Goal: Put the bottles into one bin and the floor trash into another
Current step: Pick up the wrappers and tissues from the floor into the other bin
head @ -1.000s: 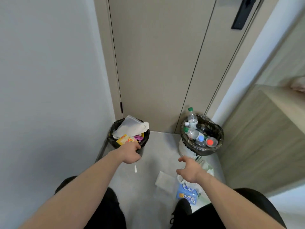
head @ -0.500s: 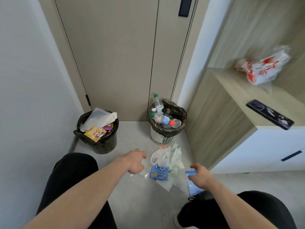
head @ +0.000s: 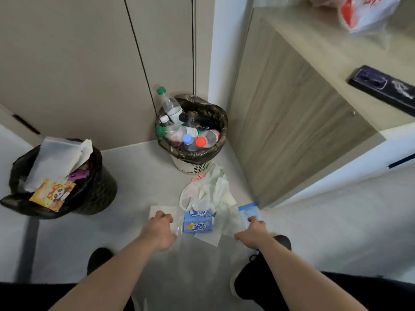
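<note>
A white bin with a black liner (head: 216, 115) stands in the corner, full of plastic bottles (head: 177, 131). At the left, a black bin (head: 101, 187) holds paper and colourful wrappers. Floor trash lies between them and me: a crumpled white plastic bag (head: 208, 189), a blue tissue pack (head: 197, 222), a white paper sheet (head: 155, 212) and a blue packet (head: 248, 211). My left hand (head: 160, 230) hovers low, its bent fingertips on the white sheet. My right hand (head: 253, 232) curls its fingers over the blue packet's near edge.
A wooden cabinet (head: 292, 131) juts out on the right, close to the trash; a dark phone (head: 381, 86) and a red-and-white bag (head: 368, 12) lie on top. A closed door (head: 89, 63) is behind the bins. My black shoes (head: 247, 279) flank the pile.
The view has dropped closer to the floor. My left hand came away from the black bin and lowered to the white sheet; my right hand reached right and down onto the blue packet.
</note>
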`<state>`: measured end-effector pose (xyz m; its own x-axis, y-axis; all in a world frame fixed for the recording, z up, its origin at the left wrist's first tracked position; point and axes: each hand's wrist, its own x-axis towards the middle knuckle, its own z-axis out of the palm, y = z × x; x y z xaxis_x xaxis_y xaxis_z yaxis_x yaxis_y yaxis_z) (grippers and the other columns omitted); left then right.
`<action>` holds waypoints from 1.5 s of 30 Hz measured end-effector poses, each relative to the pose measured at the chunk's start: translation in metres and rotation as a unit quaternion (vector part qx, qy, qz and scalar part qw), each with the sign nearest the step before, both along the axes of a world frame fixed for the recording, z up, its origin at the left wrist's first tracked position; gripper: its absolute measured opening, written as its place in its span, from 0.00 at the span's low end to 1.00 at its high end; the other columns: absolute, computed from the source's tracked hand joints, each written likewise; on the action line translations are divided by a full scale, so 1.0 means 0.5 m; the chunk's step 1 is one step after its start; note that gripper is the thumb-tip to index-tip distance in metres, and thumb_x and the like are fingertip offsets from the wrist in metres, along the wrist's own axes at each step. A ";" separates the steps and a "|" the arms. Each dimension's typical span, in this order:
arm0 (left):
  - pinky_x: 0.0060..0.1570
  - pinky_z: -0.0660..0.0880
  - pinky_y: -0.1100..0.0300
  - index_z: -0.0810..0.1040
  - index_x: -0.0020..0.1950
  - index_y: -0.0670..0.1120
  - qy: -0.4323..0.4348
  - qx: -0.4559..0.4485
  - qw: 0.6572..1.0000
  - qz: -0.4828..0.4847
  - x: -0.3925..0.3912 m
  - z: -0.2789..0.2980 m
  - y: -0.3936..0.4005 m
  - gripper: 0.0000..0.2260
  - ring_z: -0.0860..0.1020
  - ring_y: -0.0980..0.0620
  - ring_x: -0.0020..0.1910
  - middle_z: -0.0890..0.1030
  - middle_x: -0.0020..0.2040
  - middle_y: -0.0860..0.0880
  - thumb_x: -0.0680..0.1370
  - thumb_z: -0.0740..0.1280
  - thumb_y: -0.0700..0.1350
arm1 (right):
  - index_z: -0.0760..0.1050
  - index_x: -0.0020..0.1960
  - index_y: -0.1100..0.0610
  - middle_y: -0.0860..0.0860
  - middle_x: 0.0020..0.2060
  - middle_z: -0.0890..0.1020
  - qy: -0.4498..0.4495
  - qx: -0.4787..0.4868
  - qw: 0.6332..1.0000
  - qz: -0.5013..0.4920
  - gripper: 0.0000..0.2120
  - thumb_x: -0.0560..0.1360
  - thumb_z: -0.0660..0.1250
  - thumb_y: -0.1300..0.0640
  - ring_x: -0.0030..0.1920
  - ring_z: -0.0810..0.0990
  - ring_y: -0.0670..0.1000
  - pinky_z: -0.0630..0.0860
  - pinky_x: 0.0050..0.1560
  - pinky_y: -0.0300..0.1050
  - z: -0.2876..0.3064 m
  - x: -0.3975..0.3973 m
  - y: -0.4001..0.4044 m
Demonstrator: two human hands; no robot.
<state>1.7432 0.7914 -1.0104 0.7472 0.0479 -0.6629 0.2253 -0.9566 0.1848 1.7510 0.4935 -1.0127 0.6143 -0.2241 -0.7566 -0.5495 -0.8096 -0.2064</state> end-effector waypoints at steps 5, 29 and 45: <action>0.69 0.70 0.51 0.63 0.78 0.49 0.032 0.019 0.996 0.077 0.044 -0.143 0.051 0.42 0.66 0.42 0.73 0.56 0.79 0.47 0.69 0.75 0.62 | 0.48 0.82 0.56 0.58 0.77 0.58 0.023 -0.036 0.996 -0.076 0.55 0.69 0.75 0.36 0.77 0.62 0.60 0.64 0.74 0.53 -0.141 0.032 -0.022; 0.67 0.65 0.29 0.47 0.80 0.56 -0.016 0.022 0.987 0.161 0.087 -0.441 -0.051 0.51 0.43 0.32 0.79 0.40 0.82 0.50 0.68 0.75 0.67 | 0.72 0.65 0.49 0.53 0.64 0.71 -0.157 -0.111 0.981 -0.027 0.27 0.70 0.73 0.42 0.63 0.68 0.58 0.71 0.59 0.53 -0.417 0.028 0.117; 0.66 0.73 0.46 0.51 0.76 0.65 -0.002 -0.166 0.986 0.020 0.128 -0.372 0.040 0.53 0.70 0.47 0.72 0.47 0.77 0.59 0.57 0.68 0.82 | 0.60 0.76 0.48 0.51 0.71 0.62 -0.101 -0.020 0.991 -0.086 0.42 0.69 0.75 0.40 0.68 0.69 0.59 0.72 0.68 0.56 -0.396 0.085 0.086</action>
<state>1.8071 0.8111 -1.1966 0.7514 -0.1417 -0.6445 0.2608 -0.8334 0.4873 1.7933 0.5365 -1.2109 0.7022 -0.3664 -0.6104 -0.6308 -0.7177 -0.2949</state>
